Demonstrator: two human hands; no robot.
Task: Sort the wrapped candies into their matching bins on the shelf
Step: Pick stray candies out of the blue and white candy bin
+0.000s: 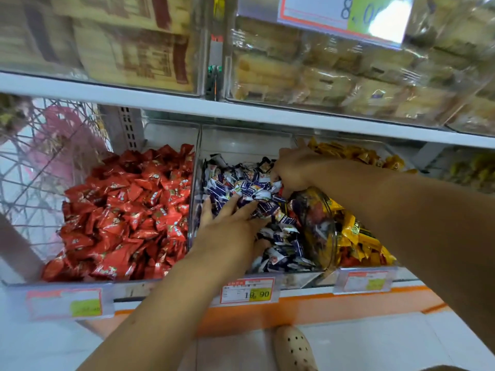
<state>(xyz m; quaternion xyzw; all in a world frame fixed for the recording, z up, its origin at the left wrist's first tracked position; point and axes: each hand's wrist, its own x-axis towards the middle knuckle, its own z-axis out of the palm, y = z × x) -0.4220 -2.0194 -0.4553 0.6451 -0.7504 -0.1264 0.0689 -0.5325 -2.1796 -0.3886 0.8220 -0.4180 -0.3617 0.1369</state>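
Three clear bins sit side by side on the lower shelf. The left bin holds red wrapped candies, the middle bin blue-and-white wrapped candies, the right bin yellow wrapped candies. My left hand lies flat on the blue-and-white pile, fingers spread and straight. My right hand reaches over the back of the middle bin, fingers curled down into the blue-and-white candies; whether it holds one is hidden. A clear curved container with mixed candies leans between the middle and right bins, under my right forearm.
White shelf board runs just above the bins, with clear bins of beige packets above it. Price tags hang on the orange shelf front. A wire rack stands left. A beige clog is on the floor below.
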